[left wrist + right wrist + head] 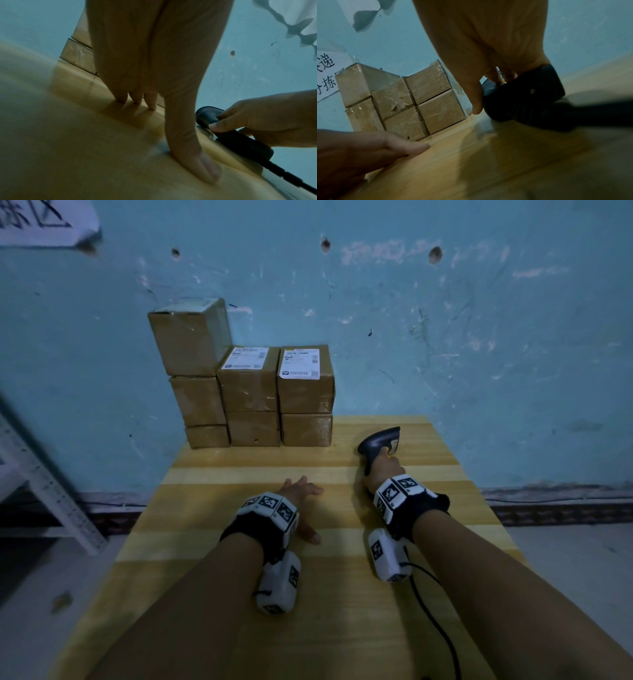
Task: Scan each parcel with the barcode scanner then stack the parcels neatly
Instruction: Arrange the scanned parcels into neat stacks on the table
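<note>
Several brown cardboard parcels (pixel 246 392) (pixel 406 102) stand stacked in three columns against the blue wall at the table's far left; the two right columns show white labels on top. My right hand (pixel 385 470) (pixel 488 83) grips the handle of the black barcode scanner (pixel 378 441) (pixel 228 134) (pixel 523 97), which sits low on the wooden table (pixel 308 594) to the right of the stack. My left hand (pixel 301 491) (pixel 154 94) lies flat on the table with straight fingers, in front of the parcels and holding nothing.
The scanner's black cable (pixel 435 618) runs back along the table beside my right forearm. A white metal shelf frame (pixel 44 491) stands on the floor at the left. A paper sign (pixel 41 220) hangs on the wall above left.
</note>
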A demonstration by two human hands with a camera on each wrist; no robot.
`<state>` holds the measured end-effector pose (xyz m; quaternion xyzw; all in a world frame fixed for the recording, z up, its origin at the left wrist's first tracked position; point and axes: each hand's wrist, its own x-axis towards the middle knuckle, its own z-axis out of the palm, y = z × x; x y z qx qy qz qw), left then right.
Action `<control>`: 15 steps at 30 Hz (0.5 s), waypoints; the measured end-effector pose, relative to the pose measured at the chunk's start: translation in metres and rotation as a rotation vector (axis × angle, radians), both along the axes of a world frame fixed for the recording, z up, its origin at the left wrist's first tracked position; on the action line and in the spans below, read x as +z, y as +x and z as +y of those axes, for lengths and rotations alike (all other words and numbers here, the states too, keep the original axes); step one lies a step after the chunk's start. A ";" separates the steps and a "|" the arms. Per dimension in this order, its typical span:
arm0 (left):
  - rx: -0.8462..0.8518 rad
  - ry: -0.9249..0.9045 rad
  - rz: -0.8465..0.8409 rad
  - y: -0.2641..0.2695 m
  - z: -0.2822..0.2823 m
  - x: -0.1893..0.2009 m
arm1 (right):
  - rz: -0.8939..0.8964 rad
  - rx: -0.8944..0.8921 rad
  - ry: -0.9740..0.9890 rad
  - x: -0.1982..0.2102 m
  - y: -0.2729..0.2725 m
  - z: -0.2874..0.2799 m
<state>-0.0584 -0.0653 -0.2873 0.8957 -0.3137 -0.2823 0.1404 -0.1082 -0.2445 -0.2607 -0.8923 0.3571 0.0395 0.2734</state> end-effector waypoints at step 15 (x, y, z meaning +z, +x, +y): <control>-0.033 0.038 0.008 -0.008 -0.002 0.014 | 0.133 0.227 -0.098 -0.002 -0.045 -0.007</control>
